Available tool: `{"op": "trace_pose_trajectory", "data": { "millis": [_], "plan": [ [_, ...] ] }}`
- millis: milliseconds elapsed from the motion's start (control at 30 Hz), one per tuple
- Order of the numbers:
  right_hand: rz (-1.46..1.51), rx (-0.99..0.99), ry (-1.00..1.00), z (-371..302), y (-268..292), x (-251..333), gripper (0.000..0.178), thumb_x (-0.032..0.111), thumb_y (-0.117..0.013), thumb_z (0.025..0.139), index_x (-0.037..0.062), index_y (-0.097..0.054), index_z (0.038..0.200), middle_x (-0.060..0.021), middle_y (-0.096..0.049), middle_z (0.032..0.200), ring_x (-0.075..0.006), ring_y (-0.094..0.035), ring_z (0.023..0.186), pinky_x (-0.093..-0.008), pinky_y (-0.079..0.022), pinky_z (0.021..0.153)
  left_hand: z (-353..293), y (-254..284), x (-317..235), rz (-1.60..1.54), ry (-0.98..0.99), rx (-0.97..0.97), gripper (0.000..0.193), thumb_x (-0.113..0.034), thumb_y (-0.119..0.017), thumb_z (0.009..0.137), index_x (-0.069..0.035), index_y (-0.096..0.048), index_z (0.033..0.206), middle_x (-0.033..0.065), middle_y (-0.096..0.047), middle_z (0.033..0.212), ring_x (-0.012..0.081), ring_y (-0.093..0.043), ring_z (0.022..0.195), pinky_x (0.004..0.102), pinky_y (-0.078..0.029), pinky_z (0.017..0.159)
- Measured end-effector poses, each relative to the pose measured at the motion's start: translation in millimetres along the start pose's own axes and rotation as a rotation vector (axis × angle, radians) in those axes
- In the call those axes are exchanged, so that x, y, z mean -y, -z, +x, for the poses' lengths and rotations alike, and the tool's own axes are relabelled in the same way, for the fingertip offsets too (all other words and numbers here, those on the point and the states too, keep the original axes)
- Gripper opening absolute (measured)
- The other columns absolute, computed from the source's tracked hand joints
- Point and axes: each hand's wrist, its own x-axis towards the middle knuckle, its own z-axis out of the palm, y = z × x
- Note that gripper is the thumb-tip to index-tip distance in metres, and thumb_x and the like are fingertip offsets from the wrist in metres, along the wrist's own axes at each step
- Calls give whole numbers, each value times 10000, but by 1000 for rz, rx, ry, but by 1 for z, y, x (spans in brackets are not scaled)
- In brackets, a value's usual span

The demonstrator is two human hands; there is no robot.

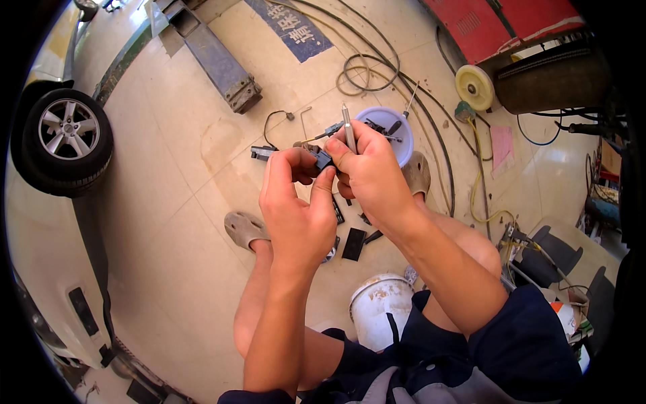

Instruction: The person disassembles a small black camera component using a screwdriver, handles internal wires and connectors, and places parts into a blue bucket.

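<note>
My left hand [296,195] is closed, pinching a small dark grey plastic part [324,159] that looks like an electrical connector. Against it works my right hand [373,172], with a slim silver pen-like tool [348,124] standing upright between thumb and fingers. The fingertips of both hands meet around the dark part and hide some of it. A grey plug-like piece [332,129] with a yellowish wire shows just beyond my fingers. Behind my right hand sits a pale lilac bowl [405,149] with dark small tools in it.
On the tiled floor lie a black cable with a grey connector [261,153], an L-shaped key [305,116] and a black rectangular piece [353,244]. A white bucket [380,303] stands between my legs. Hoses [431,114] run at right; a car wheel [67,131] is at left.
</note>
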Motion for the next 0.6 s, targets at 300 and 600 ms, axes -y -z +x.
{"op": "trace_pose_trajectory", "data": {
  "millis": [300,600],
  "plan": [
    [2,63,41,3,1,-5,101,45,-546,912,28,-506,821,5,-492,679,-48,-400,622,-240,-349,516,-3,-1,-7,-60,144,-44,177,34,-648,792,17,-525,918,86,-568,817,188,-545,727,308,-461,689],
    [-2,18,1,2,-6,-4,144,45,-546,918,26,-484,790,9,-498,698,-58,-419,644,-237,-372,552,-4,2,-4,70,37,-41,159,22,-642,812,24,-517,911,87,-578,811,177,-543,715,296,-459,680]
  ]
}}
